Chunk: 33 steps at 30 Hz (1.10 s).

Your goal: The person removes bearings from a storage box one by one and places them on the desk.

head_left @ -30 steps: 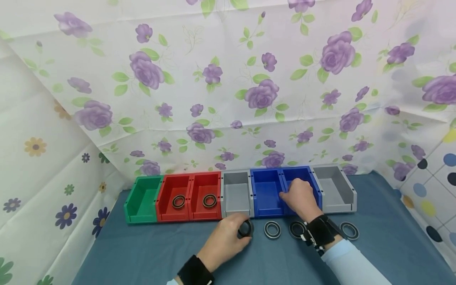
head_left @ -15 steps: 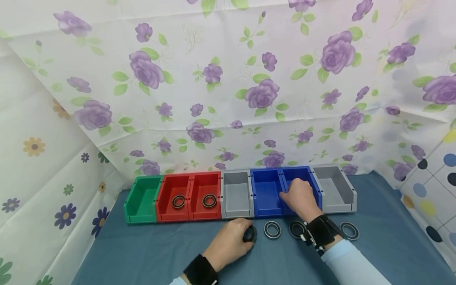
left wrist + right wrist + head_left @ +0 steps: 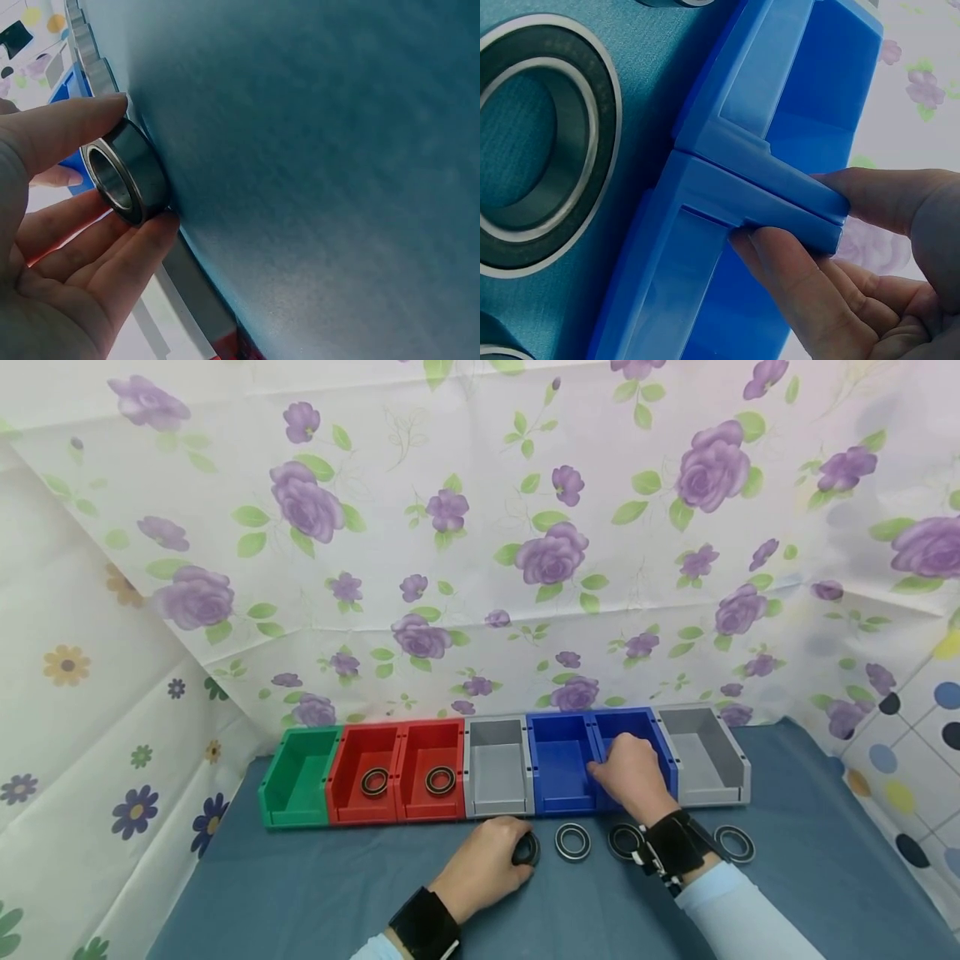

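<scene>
In the head view my left hand (image 3: 483, 868) pinches a bearing ring (image 3: 527, 848) on the cloth, in front of the middle grey bin (image 3: 498, 764). The left wrist view shows thumb and fingertips on opposite sides of that ring (image 3: 127, 172), which lies flat on the cloth. My right hand (image 3: 636, 779) is over the two blue bins (image 3: 562, 760). In the right wrist view its thumb and fingers (image 3: 780, 251) pinch the adjoining side walls of these bins (image 3: 757, 195). Another ring (image 3: 604, 142) lies on the cloth beside them.
A green bin (image 3: 300, 777) stands at the row's left end, beside two red bins, each holding a ring (image 3: 375, 782), (image 3: 440, 781). A grey bin (image 3: 701, 760) ends the row at right. Rings lie in front on the cloth (image 3: 573, 842), (image 3: 625, 842), (image 3: 734, 844).
My left hand has moved slightly to the right with the ring, and the ring has gone from tilted to lower on the cloth. My right hand keeps its place.
</scene>
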Available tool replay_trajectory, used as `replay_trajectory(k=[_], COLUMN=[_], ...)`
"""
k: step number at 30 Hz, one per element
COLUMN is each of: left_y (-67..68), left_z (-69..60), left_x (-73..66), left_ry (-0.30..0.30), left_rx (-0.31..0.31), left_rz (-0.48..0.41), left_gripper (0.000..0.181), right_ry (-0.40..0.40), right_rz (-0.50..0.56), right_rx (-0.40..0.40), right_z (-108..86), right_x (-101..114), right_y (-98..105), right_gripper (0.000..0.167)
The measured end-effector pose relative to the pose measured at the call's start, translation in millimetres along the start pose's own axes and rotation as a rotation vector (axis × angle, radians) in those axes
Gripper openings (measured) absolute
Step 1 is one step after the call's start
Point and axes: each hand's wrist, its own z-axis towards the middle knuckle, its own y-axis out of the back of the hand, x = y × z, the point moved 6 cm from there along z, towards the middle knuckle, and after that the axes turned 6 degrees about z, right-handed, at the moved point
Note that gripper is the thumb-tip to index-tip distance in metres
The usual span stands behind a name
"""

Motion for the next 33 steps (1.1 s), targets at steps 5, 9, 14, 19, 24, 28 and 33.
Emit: replay_trajectory(k=[5, 9, 14, 19, 24, 28, 33], left_y=[0.8, 0.1, -0.4, -0.7, 1.4, 8.2, 30.9], left_z=[1.0, 1.2, 0.1, -0.7, -2.3, -4.3, -6.7], left_x=[-0.3, -0.9, -0.7, -0.5, 1.5, 5.3, 13.7], left_ry=[-0.007, -0.012, -0.015, -0.022, -0.018, -0.006, 0.004], left_rx=[-0.004, -0.006, -0.023, -0.031, -0.038, -0.05, -0.105], left_rz=[0.018, 0.04, 0.048, 0.041, 0.014, -0.02, -0.029], left_gripper=[0.047, 0.047, 0.044, 0.042, 0.043, 0.044, 0.046], right_ry=[-0.003, -0.012, -0.015, 0.012, 0.045, 0.048, 0.051], right_rz=[-0.003, -0.002, 0.004, 0.0, -0.003, -0.003, 0.0], right_rx=[-0.003, 0.003, 0.009, -0.009, -0.039, -0.04, -0.04], right_z=[0.9, 1.1, -0.2, -0.2, -0.4, -0.8, -1.3], right_x=[1, 0, 0, 0, 1, 1, 2], right_y=[-1, -1, 0, 0, 1, 1, 1], right_gripper=[0.049, 0.049, 0.049, 0.049, 0.049, 0.049, 0.049])
